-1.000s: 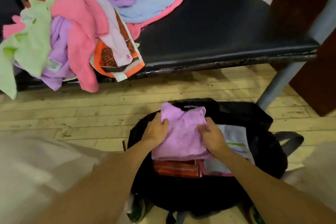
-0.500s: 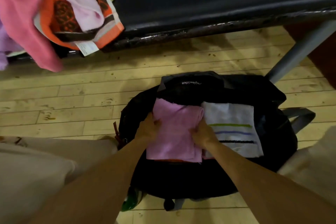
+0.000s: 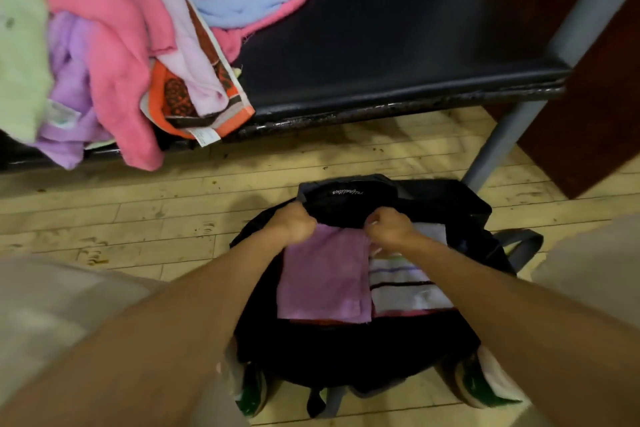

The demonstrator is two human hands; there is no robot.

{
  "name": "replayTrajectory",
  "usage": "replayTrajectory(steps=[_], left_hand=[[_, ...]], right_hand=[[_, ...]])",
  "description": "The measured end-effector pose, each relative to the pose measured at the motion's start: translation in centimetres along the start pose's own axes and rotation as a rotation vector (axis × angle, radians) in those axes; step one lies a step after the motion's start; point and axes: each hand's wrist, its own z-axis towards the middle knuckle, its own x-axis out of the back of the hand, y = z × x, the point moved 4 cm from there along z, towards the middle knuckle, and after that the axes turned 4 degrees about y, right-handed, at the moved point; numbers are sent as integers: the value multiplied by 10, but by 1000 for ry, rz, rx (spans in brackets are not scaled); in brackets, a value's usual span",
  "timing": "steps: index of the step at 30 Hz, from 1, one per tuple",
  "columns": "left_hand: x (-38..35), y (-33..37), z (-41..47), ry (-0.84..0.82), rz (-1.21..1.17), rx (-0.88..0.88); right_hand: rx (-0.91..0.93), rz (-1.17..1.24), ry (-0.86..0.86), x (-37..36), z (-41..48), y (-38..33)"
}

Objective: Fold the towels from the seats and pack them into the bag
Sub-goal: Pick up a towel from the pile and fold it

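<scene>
Towels in a loose heap of pink, lilac, pale green, blue and patterned orange cloth (image 3: 114,55) lie at the left of the black padded seat (image 3: 381,45), several hanging over its front edge, none of them folded. Below, on the pale wooden plank floor (image 3: 138,218), the black fabric bag (image 3: 346,350) stands unzipped between the person's feet.

Half a second ago both hands lay on the folded lilac towel (image 3: 323,277), pressing it down into the bag. They have now let go of it and moved up to the bag's far edge. The left hand (image 3: 296,224) has its fingers curled tight round the black top flap (image 3: 346,199), and the right hand (image 3: 389,227) grips the same flap just beside it, fingers likewise closed on the fabric. The lilac towel lies flat inside the bag on its own, touching the folded white towel with coloured stripes (image 3: 405,284) to its right, with a strip of red cloth showing beneath both.

So this towel seems packed, and the hands are probably pulling the opening wider or tidying the flap. The heap on the seat says most of the job is ahead; another towel from there is likely next.
</scene>
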Motion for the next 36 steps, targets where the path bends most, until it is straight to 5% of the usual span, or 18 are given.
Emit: replayTrajectory(steps=[4,13,23,27,32,36], left_hand=[[39,45,-28,48,-50,-130],[173,75,-75,195,-279,-441],[260,43,-90,667,-646,-400],[282,19,-91,844,-616,-311],[293,0,-93,948,-724,-245],[296,-5,-93,985,-872,-214]], right_hand=[[110,219,-28,47,-27,-59],[444,281,70,123,-68,-193],[651,179,133,66,-37,-296],[712,215,144,42,-28,-334],[734,92,124,10,-14,-368],[777,-114,294,1,-14,-384]])
